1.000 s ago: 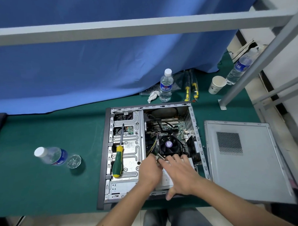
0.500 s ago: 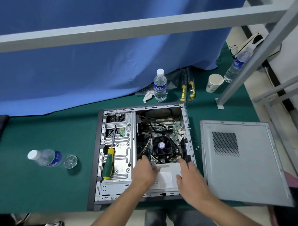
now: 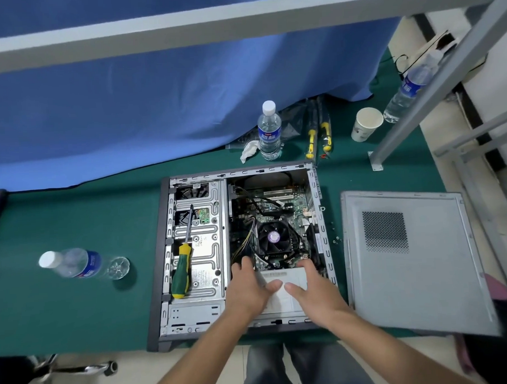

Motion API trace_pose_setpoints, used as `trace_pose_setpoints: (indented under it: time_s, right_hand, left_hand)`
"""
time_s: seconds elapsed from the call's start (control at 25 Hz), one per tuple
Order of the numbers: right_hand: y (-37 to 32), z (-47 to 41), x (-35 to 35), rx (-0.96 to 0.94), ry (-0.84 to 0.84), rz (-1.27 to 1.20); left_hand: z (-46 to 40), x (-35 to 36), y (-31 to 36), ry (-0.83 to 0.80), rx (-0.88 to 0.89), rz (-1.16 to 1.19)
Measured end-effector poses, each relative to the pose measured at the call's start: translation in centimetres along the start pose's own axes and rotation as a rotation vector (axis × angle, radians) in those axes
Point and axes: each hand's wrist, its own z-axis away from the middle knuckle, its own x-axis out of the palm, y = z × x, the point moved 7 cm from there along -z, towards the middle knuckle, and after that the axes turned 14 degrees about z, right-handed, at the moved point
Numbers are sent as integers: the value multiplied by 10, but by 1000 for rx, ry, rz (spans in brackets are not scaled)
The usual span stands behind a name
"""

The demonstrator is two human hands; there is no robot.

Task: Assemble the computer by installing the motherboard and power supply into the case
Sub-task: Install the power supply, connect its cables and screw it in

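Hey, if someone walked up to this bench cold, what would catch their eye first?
Probably the open computer case lying flat mid-table, with both hands, left hand and right hand, resting on the grey power supply at its near end, just below the CPU fan. Next, the green and yellow screwdriver on the drive cage, and the removed side panel to the right.

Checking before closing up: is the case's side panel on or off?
Off. The side panel lies flat on the table beside the case, whose inside is exposed.
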Motion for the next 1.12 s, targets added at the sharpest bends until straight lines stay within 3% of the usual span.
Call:
trace_pose_setpoints:
  time_s: [0.4,0.76,0.96,1.12]
  right_hand:
    - [-1,1,3,30,2,44]
    - [3,-6,0,30,-53,67]
    - [1,-4,8,20,-125,55]
    - [-3,-6,3,34,-86,70]
  left_hand:
    - [2,6,4,6,-11,-116]
    - [-2,12,3,-27,7,-110]
    - [-2,13,-6,-90,43,22]
    - [-4,14,-4,-68,25,-65]
